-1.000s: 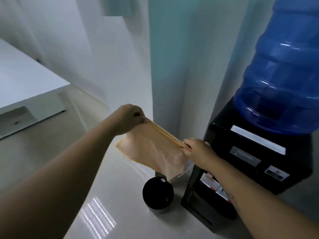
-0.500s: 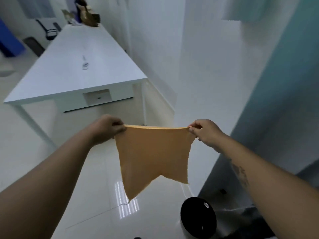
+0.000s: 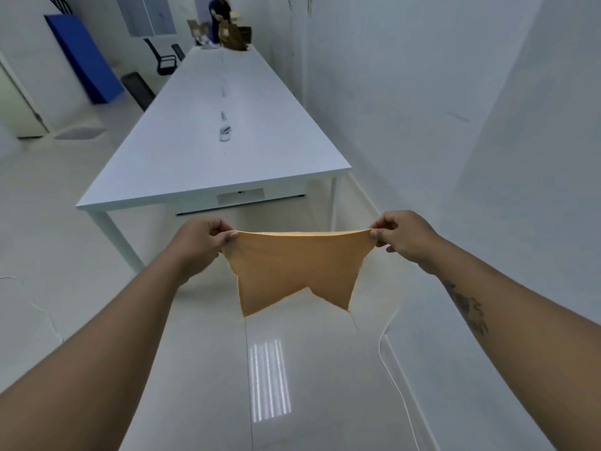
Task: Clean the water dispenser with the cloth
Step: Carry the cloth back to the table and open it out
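An orange cloth [image 3: 294,265] hangs spread out in front of me over the floor. My left hand [image 3: 201,242] pinches its upper left corner. My right hand [image 3: 398,237] pinches its upper right corner. The top edge is pulled taut between both hands and the lower corners hang loose. The water dispenser is out of view.
A long white table [image 3: 227,131] stretches ahead, with small items on it and bags at its far end, where a person [image 3: 219,14] stands. White walls run along the right. A white cable [image 3: 395,369] lies on the glossy floor. Office chairs [image 3: 162,58] and a blue panel [image 3: 86,56] stand far left.
My view has swung left, away from the dispenser and the black round object, toward the table. The cloth is now stretched wider between my hands.
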The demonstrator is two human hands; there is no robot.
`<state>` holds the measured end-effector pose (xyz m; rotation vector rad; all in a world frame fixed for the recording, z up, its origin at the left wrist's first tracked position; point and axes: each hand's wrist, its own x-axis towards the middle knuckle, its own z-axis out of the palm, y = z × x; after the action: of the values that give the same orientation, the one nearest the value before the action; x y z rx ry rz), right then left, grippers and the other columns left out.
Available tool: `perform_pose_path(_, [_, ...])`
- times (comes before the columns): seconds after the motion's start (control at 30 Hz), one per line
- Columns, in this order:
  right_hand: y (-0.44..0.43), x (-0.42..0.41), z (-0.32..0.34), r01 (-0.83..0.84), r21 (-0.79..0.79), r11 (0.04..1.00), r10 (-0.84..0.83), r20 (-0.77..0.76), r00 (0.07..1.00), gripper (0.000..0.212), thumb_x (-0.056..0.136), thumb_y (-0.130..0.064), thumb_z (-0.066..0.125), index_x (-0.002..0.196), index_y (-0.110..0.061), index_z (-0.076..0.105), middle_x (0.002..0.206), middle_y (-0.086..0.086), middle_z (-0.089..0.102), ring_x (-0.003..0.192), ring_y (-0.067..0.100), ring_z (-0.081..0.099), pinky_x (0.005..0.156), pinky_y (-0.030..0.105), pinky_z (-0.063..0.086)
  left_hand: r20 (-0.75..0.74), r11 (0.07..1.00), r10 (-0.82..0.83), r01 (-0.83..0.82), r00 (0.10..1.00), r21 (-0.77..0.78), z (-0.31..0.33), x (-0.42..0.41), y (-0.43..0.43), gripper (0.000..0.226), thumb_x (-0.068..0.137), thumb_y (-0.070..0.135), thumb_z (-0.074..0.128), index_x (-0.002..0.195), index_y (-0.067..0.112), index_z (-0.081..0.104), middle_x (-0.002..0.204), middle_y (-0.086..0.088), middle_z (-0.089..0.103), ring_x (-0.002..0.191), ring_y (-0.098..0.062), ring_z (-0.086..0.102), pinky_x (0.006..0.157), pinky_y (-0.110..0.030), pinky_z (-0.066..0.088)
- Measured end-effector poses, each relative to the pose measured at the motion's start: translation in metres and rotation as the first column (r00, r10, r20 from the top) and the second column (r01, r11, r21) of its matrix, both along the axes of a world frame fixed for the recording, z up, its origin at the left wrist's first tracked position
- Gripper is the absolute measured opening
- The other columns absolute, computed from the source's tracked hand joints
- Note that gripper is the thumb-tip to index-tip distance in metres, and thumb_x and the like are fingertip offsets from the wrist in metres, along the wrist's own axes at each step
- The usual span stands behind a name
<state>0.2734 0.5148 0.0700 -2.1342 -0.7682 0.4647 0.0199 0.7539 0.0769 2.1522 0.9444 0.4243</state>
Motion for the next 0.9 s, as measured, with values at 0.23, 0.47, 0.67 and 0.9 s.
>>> perform_pose_path(0.23, [0.129,0.101,-0.008,-0.051,0.018,0.999,0.052,-0.006,0.999,0.006,0.089,-0.016,0.070,0.088,-0.010,0.069,0.090,0.007,0.071,0.083,0.020,0.067,0.081,0.038,0.054,-0.027,0.993,0.110,-0.108,0.994,0.054,-0.012,0.082,0.109,0.015,0.094,0.026,0.066,0.090,0.013,0.070,0.085,-0.003,0.069,0.074,-0.015,0.059,0.074,-0.035,0.050])
perform_pose_path(0.47, [0.242,0.201,-0.007,-0.164,-0.022,0.986,0.162,-0.068,0.984,0.011,0.086,-0.018,0.074,0.083,-0.009,0.068,0.085,0.009,0.072,0.077,0.018,0.067,0.073,0.032,0.053,-0.100,0.980,0.199,-0.200,0.975,0.001,-0.019,0.156,0.198,0.017,0.089,0.027,0.071,0.083,0.012,0.071,0.078,-0.006,0.070,0.064,-0.016,0.060,0.059,-0.027,0.044])
perform_pose_path(0.67, [0.341,0.271,-0.013,-0.206,-0.043,0.978,0.202,-0.083,0.976,0.010,0.089,-0.015,0.070,0.089,-0.007,0.066,0.086,0.005,0.069,0.071,0.016,0.064,0.069,0.031,0.052,-0.089,0.974,0.223,-0.226,0.971,-0.017,-0.020,0.224,0.288,0.015,0.091,0.025,0.069,0.083,0.013,0.069,0.080,-0.007,0.070,0.071,-0.017,0.062,0.067,-0.031,0.048])
perform_pose_path(0.9, [0.454,0.331,-0.044,-0.208,-0.090,0.974,0.201,-0.081,0.976,0.009,0.089,-0.019,0.071,0.088,-0.011,0.066,0.087,0.004,0.069,0.068,0.015,0.063,0.071,0.034,0.054,-0.114,0.977,0.207,-0.211,0.972,-0.025,-0.046,0.282,0.404,0.014,0.092,0.025,0.069,0.083,0.015,0.069,0.080,-0.007,0.069,0.071,-0.018,0.061,0.065,-0.028,0.046])
